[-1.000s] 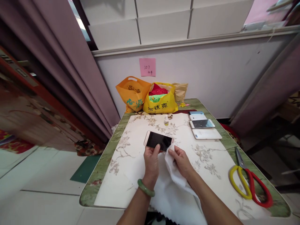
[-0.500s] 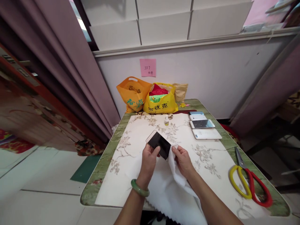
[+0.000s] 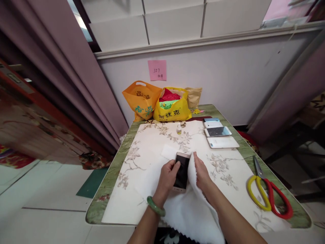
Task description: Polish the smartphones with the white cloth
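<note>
My left hand (image 3: 167, 179) grips a smartphone (image 3: 181, 173) by its left edge, thumb lying on the dark screen. The phone stands nearly upright in the view, with a gold-white border. Against its right edge, my right hand (image 3: 202, 171) presses a white cloth (image 3: 190, 213), fingers pointing away from me and partly hidden by the fabric. The cloth hangs over the table's front edge and also spreads behind the phone. A green bangle (image 3: 155, 206) circles my left wrist.
Several phones (image 3: 223, 142) lie in a column at the right. Red-and-yellow scissors (image 3: 266, 189) rest near the right edge. A small bottle (image 3: 179, 128) stands farther back. An orange bag (image 3: 142, 101), a yellow bag (image 3: 172, 110) and a brown pouch (image 3: 194, 97) stand against the wall.
The phone has turned from slanted to nearly upright and come slightly lower. My right hand has gone from pinching the cloth's edge to pressing the cloth along the phone's right side.
</note>
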`<state>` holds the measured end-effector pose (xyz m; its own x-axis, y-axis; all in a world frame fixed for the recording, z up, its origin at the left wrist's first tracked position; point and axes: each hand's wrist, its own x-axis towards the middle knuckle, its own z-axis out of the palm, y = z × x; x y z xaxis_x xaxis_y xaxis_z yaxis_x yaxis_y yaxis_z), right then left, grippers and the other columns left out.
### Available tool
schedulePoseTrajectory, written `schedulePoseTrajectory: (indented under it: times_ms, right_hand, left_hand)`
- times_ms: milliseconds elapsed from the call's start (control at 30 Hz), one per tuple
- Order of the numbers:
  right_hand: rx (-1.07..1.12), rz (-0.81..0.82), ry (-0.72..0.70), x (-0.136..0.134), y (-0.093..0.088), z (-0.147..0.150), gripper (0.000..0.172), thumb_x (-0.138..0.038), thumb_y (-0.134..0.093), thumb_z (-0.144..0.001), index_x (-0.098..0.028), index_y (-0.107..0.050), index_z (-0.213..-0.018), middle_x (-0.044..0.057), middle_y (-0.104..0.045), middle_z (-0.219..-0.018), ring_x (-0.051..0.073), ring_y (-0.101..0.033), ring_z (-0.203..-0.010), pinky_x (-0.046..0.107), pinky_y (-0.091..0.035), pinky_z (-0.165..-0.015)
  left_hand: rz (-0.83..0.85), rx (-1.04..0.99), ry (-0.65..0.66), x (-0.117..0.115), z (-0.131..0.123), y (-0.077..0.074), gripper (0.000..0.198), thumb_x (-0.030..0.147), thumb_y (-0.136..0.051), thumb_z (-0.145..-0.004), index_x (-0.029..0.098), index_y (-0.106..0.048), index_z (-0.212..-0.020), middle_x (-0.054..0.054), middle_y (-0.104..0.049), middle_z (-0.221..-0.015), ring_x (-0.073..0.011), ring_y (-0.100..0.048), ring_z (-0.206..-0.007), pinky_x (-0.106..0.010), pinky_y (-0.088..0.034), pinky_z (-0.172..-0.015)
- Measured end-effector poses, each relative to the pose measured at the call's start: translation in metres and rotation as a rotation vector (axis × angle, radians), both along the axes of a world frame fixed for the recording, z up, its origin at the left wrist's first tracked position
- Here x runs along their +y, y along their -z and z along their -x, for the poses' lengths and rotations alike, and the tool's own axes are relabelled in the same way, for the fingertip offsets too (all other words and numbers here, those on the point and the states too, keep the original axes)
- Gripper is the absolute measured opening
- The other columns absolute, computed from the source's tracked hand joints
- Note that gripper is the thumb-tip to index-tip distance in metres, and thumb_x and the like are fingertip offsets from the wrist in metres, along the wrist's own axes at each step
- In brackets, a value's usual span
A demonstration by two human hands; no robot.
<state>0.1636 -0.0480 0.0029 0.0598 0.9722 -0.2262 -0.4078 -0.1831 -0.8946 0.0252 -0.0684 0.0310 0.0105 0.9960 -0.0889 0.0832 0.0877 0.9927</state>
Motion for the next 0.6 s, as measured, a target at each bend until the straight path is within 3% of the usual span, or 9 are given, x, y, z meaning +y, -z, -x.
schedulePoseTrajectory:
  times_ms: [200,367,500,600]
  right_hand:
    - [0.061,-0.073,-0.120,-0.002,0.000,0.009,0.034,-0.055,-0.067,-0.076,-0.023,-0.062,-0.086,-0.002,-0.065,-0.072,0.016,-0.054,-0.062,0.025,-0.041,-0.055]
    - [-0.109,-0.134,-0.210,-0.007,-0.002,0.008,0.034,-0.050,-0.073,-0.071,-0.021,-0.056,-0.070,-0.006,-0.052,-0.058,0.010,-0.041,-0.052,0.022,-0.031,-0.049]
    - [-0.106,-0.153,-0.315,-0.011,-0.003,0.010,0.032,-0.048,-0.073,-0.072,-0.020,-0.057,-0.071,-0.007,-0.050,-0.056,0.008,-0.038,-0.049,0.022,-0.028,-0.046]
    - [-0.040,-0.062,-0.177,-0.010,-0.007,0.008,0.034,-0.053,-0.071,-0.072,-0.020,-0.061,-0.075,-0.006,-0.054,-0.055,0.010,-0.042,-0.047,0.022,-0.032,-0.045]
  left_hand:
    - [-0.079,0.075,-0.179,0.010,-0.017,-0.004,0.034,0.047,-0.056,-0.082,0.018,-0.049,-0.065,0.004,-0.047,-0.061,-0.0115,-0.040,-0.060,-0.022,-0.033,-0.055]
    - [-0.105,-0.007,-0.294,0.029,-0.010,-0.016,0.035,0.048,-0.056,-0.081,0.020,-0.043,-0.065,0.006,-0.039,-0.060,-0.0102,-0.035,-0.057,-0.021,-0.031,-0.052]
    - [-0.099,-0.070,-0.318,0.034,-0.003,-0.017,0.037,0.050,-0.058,-0.080,0.020,-0.042,-0.066,0.006,-0.037,-0.060,-0.0093,-0.034,-0.056,-0.021,-0.030,-0.051]
    - [-0.055,-0.107,-0.260,0.029,0.003,-0.019,0.037,0.052,-0.058,-0.078,0.018,-0.049,-0.069,0.005,-0.044,-0.062,-0.0102,-0.039,-0.058,-0.021,-0.034,-0.054]
